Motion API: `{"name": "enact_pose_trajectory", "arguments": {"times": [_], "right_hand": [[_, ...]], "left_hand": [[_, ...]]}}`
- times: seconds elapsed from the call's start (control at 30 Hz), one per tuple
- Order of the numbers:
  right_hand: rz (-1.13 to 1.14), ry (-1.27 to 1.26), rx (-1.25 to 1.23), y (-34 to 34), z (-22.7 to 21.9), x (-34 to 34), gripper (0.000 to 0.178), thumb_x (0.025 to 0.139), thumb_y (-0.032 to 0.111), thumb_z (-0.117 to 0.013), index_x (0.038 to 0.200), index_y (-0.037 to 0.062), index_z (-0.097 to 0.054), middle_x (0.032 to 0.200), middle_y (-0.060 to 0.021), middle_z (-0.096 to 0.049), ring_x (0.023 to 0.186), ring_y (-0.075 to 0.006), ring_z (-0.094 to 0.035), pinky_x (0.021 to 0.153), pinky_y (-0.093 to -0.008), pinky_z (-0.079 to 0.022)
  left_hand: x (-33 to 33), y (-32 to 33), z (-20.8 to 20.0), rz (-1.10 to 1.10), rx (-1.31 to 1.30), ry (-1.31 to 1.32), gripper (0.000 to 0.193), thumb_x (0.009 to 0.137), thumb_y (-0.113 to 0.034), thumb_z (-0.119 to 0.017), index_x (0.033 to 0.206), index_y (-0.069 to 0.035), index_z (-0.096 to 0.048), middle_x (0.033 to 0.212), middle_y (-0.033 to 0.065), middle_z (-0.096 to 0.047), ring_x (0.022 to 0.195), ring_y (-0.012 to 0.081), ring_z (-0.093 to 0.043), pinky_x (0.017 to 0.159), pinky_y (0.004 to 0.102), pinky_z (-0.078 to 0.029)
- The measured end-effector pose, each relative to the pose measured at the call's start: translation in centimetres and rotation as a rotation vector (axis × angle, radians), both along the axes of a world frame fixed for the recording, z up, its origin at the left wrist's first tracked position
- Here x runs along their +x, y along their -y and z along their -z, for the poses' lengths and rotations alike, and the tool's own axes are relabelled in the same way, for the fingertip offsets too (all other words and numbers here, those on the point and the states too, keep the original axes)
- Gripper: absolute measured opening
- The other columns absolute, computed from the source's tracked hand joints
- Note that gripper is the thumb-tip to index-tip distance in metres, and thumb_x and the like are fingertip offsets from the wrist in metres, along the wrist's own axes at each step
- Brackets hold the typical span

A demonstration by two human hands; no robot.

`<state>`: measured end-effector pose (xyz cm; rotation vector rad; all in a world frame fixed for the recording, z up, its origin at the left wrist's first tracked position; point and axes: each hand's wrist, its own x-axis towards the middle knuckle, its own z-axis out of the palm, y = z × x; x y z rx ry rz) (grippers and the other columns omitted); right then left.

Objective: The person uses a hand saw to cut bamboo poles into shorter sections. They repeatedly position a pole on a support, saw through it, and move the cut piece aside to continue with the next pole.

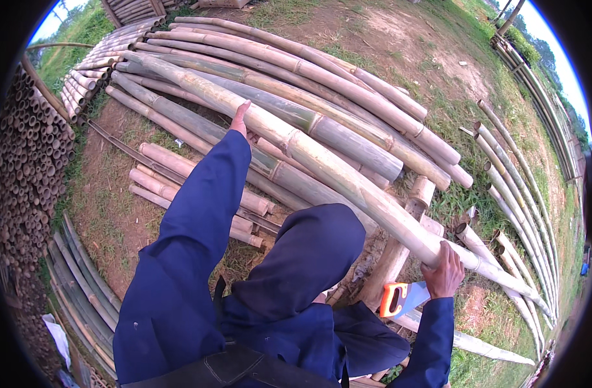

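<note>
A long pale bamboo pole (338, 171) runs slantwise from the far left to the near right, above other poles. My left hand (241, 120) grips its near side towards the far end, with the fingers mostly hidden under it. Further down, my right hand (446, 270) is closed round the same pole. A hand saw with an orange handle (393, 300) lies just left of my right wrist, and neither hand is on it. Its blade (416, 297) points towards my right sleeve. Beneath the pole is a thick bamboo crosspiece (395, 255).
Several long bamboo poles (296, 64) lie side by side beyond my hands. Shorter cut lengths (155, 182) rest at the left. A tall stack of bamboo ends (27, 142) stands at the far left edge. Thin curved poles (522, 174) lie on the grass at the right.
</note>
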<state>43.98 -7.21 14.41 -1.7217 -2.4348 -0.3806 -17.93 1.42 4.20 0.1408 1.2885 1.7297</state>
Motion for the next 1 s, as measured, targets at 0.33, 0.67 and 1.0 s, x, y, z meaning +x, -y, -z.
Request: {"name": "enact_pose_trajectory", "arguments": {"times": [0.33,0.67,1.0], "right_hand": [[0.041,-0.043,-0.13,-12.6,0.3,-4.2,0.064,0.068,0.03,-0.085,0.126,0.0119,-0.065,0.115,-0.0094,-0.073,0.105,-0.0326,-0.072,0.086,-0.0483,-0.056],[-0.049,-0.093,0.131,-28.1,0.6,-12.1,0.062,0.082,0.028,-0.082,0.139,0.0146,-0.061,0.124,-0.0135,-0.073,0.119,-0.0373,-0.067,0.111,-0.0572,-0.046],[0.065,-0.382,-0.108,-20.7,4.3,-5.8,0.053,0.089,0.02,-0.071,0.141,0.0109,-0.062,0.124,-0.0208,-0.072,0.116,-0.0415,-0.067,0.099,-0.0504,-0.053]], "left_hand": [[0.3,-4.3,4.3,0.105,-0.055,-0.784,0.098,0.085,-0.04,-0.082,0.162,-0.006,-0.033,0.141,0.0234,-0.058,0.128,0.0367,-0.057,0.108,0.0485,-0.046],[0.3,6.1,7.2,0.198,-0.216,-1.306,0.087,0.086,-0.019,-0.081,0.161,-0.008,-0.037,0.143,0.0202,-0.059,0.125,0.0354,-0.058,0.109,0.0464,-0.045],[1.4,6.3,9.8,0.419,-0.314,-1.373,0.078,0.087,-0.023,-0.081,0.155,-0.007,-0.045,0.145,0.0211,-0.055,0.126,0.0365,-0.059,0.111,0.0459,-0.045]]}}
